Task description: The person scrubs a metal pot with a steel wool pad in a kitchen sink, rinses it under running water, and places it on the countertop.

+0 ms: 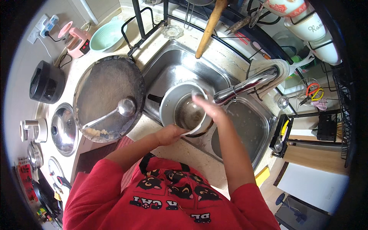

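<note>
A silver metal pot (170, 107) with a black side handle (155, 98) sits tilted over the double-basin steel sink (179, 64). Its inner bottom looks brownish and wet. My left hand (170, 135) grips the pot's near rim. Over the pot's right side, my right hand (212, 109) is blurred by motion, its fingers reaching inside the rim; whether it holds anything is unclear. The chrome faucet (247, 83) extends close beside that hand. Cloudy water appears to fill the right basin (244, 129).
Left of the sink lies a round wooden chopping board (106, 77) with a metal ladle (126, 107) on it. Beyond are a metal lid (65, 129) and a green colander (106, 36). A rolling pin (210, 31) juts over the sink's back edge, below a black rack (235, 50).
</note>
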### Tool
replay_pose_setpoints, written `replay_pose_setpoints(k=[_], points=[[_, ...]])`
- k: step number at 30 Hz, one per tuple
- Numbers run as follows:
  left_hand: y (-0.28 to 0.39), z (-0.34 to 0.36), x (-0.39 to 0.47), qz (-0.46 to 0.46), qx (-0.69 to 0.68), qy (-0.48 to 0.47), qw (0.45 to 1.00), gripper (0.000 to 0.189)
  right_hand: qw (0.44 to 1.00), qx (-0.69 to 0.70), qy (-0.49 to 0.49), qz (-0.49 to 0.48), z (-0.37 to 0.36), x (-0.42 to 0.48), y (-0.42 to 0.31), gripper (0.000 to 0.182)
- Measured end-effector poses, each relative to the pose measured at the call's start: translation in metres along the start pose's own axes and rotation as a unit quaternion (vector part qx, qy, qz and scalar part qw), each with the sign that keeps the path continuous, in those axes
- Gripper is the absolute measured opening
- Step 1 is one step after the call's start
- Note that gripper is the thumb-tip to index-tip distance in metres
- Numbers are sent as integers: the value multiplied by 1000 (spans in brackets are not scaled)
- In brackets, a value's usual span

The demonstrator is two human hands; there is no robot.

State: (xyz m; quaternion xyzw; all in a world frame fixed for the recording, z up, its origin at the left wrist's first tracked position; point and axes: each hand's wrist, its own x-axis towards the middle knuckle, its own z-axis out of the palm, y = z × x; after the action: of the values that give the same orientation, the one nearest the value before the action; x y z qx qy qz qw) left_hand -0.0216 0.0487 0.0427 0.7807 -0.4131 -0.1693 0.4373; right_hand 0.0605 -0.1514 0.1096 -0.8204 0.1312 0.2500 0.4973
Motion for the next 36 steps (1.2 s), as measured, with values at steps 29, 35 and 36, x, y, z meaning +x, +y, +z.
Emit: replay_pose_setpoints(k=[29, 35, 36], points=[[47, -40, 101, -246, -579, 432, 646, 30, 845, -246, 215, -424, 39, -63, 9, 48], [16, -10, 86, -214, -334, 497, 772, 42, 866, -335, 221, -298, 18, -24, 12, 57], [10, -10, 80, -221, -292, 491, 790, 43, 880, -311, 224, -281, 23, -19, 16, 58]])
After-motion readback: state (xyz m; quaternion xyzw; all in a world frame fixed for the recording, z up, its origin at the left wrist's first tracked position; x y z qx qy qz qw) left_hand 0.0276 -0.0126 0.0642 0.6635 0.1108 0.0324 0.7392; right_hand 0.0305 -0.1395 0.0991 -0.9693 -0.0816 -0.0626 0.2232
